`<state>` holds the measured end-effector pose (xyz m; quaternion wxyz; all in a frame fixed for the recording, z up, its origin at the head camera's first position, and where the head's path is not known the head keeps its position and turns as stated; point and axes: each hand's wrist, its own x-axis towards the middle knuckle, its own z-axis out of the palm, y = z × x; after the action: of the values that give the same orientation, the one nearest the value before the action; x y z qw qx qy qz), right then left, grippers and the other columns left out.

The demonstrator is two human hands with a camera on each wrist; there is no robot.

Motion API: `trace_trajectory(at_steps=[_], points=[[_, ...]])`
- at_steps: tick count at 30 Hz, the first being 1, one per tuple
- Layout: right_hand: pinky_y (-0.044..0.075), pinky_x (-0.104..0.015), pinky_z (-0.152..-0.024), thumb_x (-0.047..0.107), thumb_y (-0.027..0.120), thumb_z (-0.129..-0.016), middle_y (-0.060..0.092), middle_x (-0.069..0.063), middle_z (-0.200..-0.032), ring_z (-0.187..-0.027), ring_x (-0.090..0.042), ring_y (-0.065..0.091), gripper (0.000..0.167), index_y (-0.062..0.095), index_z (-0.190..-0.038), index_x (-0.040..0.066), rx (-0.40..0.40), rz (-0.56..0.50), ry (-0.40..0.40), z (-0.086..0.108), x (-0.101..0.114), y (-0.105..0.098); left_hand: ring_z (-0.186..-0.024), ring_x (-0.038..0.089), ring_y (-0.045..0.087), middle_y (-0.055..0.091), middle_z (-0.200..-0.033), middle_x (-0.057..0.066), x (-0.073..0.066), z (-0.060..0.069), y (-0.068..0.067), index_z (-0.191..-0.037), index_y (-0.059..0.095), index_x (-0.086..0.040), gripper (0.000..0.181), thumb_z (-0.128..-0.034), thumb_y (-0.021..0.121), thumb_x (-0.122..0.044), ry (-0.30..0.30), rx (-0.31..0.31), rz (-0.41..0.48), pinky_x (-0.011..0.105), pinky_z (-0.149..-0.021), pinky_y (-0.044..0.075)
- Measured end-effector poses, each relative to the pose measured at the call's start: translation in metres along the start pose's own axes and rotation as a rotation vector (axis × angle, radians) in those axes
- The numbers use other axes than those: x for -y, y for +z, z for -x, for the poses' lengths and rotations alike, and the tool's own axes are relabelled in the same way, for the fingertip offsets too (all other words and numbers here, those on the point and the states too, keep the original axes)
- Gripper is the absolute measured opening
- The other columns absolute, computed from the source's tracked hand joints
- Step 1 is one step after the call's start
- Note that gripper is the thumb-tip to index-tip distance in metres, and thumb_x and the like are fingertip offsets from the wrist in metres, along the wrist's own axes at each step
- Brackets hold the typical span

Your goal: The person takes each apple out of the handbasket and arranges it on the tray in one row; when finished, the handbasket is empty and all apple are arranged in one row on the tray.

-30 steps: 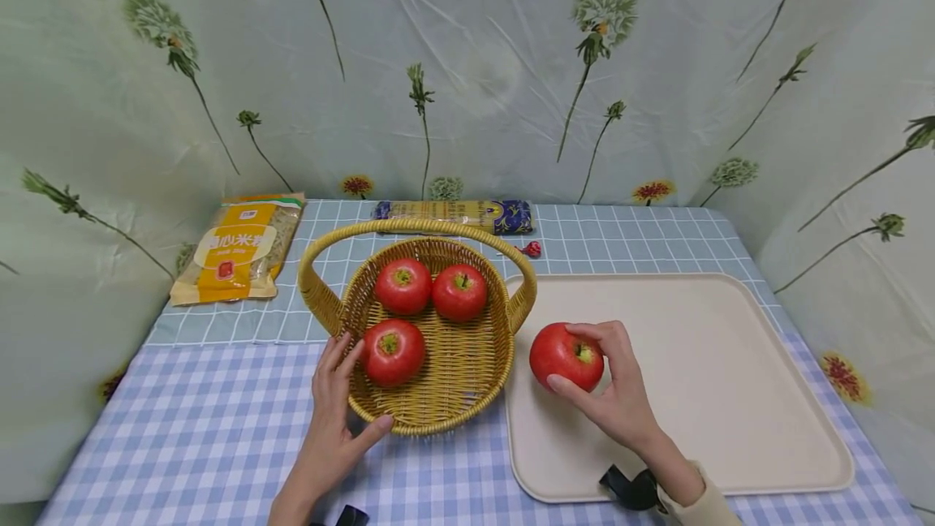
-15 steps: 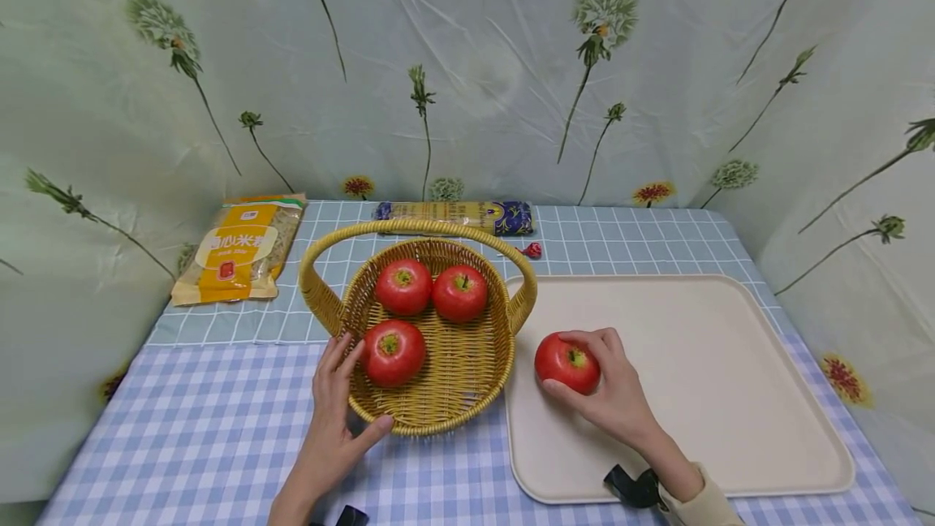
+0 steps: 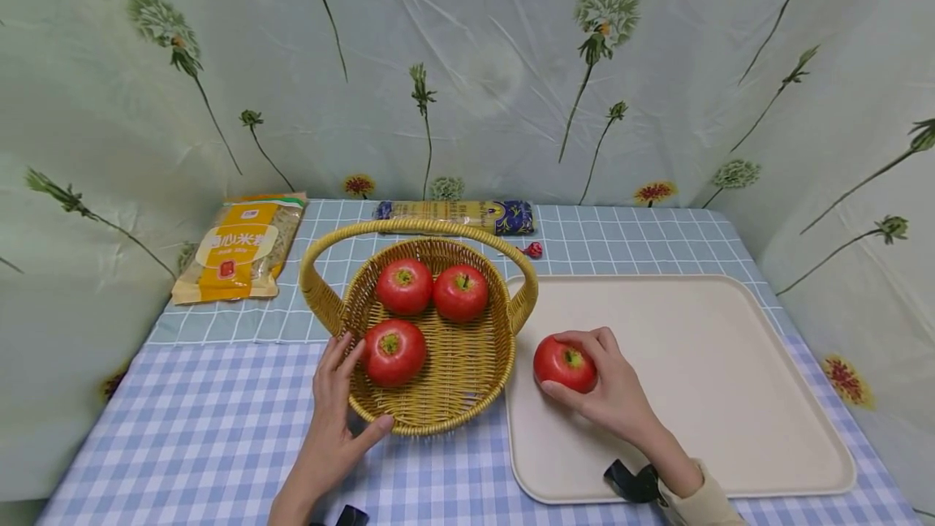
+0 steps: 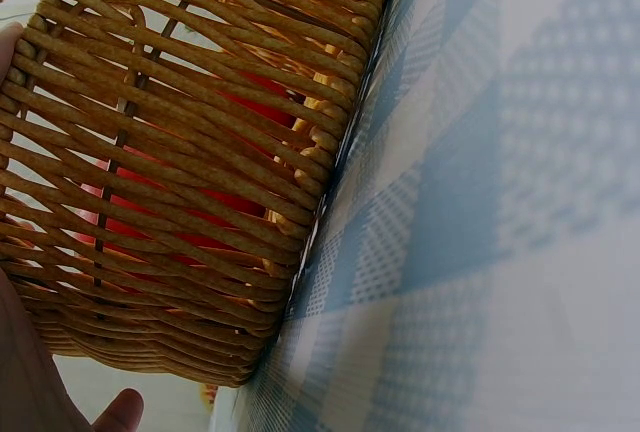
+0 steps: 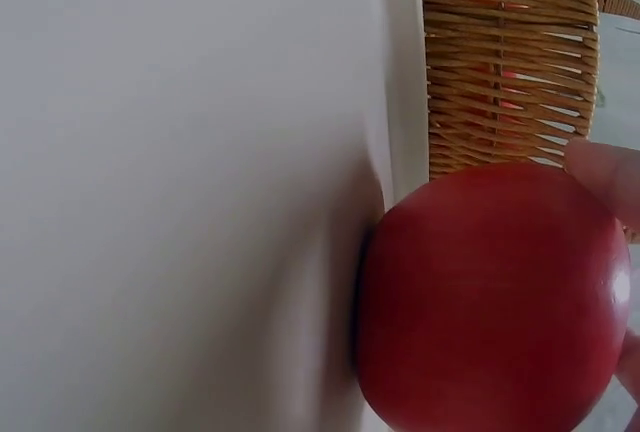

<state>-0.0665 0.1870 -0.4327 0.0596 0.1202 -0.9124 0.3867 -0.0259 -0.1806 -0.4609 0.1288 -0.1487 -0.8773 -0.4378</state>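
Observation:
In the head view, my right hand (image 3: 609, 384) holds a red apple (image 3: 559, 364) between thumb and fingers, at the left side of a beige tray (image 3: 694, 396). The right wrist view has this apple (image 5: 490, 302) right at the tray surface, with a dark shadow under it. My left hand (image 3: 332, 408) rests against the near left side of a woven basket (image 3: 453, 384), its fingers extended over the rim and the thumb spread to the front edge. Inside the basket lie three red apples (image 3: 394, 352). Through the weave, the left wrist view shows some red.
An orange-labelled bag of grain (image 3: 237, 250) lies at the back left. Behind the basket is a long yellow and blue packet (image 3: 456, 216). A small red-wrapped item (image 3: 533, 250) sits near the tray's back left corner. The basket's tall handle (image 3: 416, 226) arches over its back.
My right hand first lowered the apple slightly toward the tray, then stayed nearly still with it. My left hand and the basket have not visibly moved.

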Motion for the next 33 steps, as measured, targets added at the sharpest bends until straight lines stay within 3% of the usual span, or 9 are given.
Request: trace_trajectory(at_steps=[10, 15, 19, 24, 28, 33], points=[[0.052, -0.043, -0.071, 0.048, 0.081, -0.069, 0.048, -0.003, -0.111, -0.096, -0.028, 0.054, 0.063, 0.055, -0.121, 0.025, 0.096, 0.08, 0.05, -0.003, 0.005, -0.009, -0.141, 0.031, -0.005, 0.009, -0.155, 0.011, 0.0, 0.0, -0.001, -0.151, 0.024, -0.014, 0.095, -0.0731, 0.078, -0.021, 0.003, -0.001, 0.004, 0.07, -0.098, 0.011], [0.05, -0.049, -0.075, 0.049, 0.081, -0.069, 0.048, -0.01, -0.124, -0.104, -0.034, 0.051, 0.066, 0.055, -0.124, 0.023, 0.088, 0.176, 0.004, -0.001, 0.012, -0.012, -0.141, 0.03, -0.005, 0.009, -0.155, 0.01, -0.001, 0.0, 0.0, -0.15, 0.024, -0.014, 0.095, -0.0725, 0.078, -0.021, -0.003, 0.004, 0.005, 0.07, -0.098, 0.012], [0.047, -0.05, -0.079, 0.041, 0.082, -0.072, 0.051, -0.009, -0.127, -0.107, -0.031, 0.05, 0.057, 0.059, -0.12, 0.021, 0.001, 0.222, -0.116, -0.001, 0.024, -0.012, -0.141, 0.03, -0.005, 0.009, -0.155, 0.01, -0.001, 0.0, -0.001, -0.151, 0.024, -0.014, 0.095, -0.0723, 0.078, -0.021, -0.004, 0.003, 0.001, 0.069, -0.098, 0.012], [0.05, -0.043, -0.078, 0.028, 0.081, -0.075, 0.061, -0.001, -0.114, -0.103, -0.02, 0.056, 0.037, 0.067, -0.108, 0.018, -0.104, 0.153, -0.377, -0.01, 0.046, -0.009, -0.141, 0.03, -0.005, 0.009, -0.155, 0.009, 0.0, 0.001, -0.001, -0.151, 0.024, -0.015, 0.095, -0.0728, 0.078, -0.021, -0.009, -0.002, 0.0, 0.07, -0.098, 0.012], [0.051, -0.035, -0.076, 0.03, 0.075, -0.081, 0.065, 0.001, -0.107, -0.096, -0.015, 0.06, 0.026, 0.07, -0.103, 0.017, -0.099, 0.06, -0.529, -0.021, 0.066, -0.001, -0.141, 0.029, -0.004, 0.009, -0.155, 0.008, 0.0, 0.0, -0.001, -0.151, 0.024, -0.016, 0.095, -0.0731, 0.078, -0.022, -0.012, -0.003, -0.001, 0.071, -0.097, 0.012], [0.048, -0.031, -0.078, 0.034, 0.068, -0.088, 0.066, 0.002, -0.104, -0.094, -0.012, 0.06, 0.021, 0.071, -0.101, 0.017, -0.077, 0.005, -0.651, -0.038, 0.088, 0.014, -0.141, 0.03, -0.004, 0.009, -0.155, 0.01, -0.001, 0.0, -0.001, -0.151, 0.024, -0.015, 0.095, -0.0731, 0.078, -0.022, -0.008, 0.0, 0.001, 0.07, -0.098, 0.012]])
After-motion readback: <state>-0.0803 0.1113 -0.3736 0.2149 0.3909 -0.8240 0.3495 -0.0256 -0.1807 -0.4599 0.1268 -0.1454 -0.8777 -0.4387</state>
